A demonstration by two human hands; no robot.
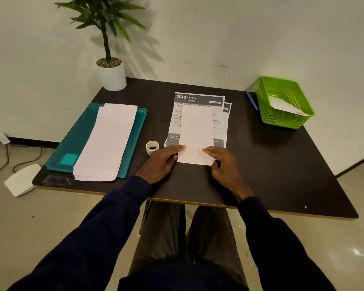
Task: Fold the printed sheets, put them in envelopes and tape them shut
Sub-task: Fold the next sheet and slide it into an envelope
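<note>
Folded sheet (pixel 196 133) flat under both my hands, mid-table.
It lies blank side up on the printed stack (pixel 198 99). My left hand (pixel 166 162) presses its near left edge with straight fingers; my right hand (pixel 223 164) lays flat fingers on its near right corner. Tape (pixel 152 147) sits just left of it.

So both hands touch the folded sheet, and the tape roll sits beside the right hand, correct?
No. The head view shows the tape roll beside the left hand, not the right hand. Both hands do touch the folded sheet.
</note>
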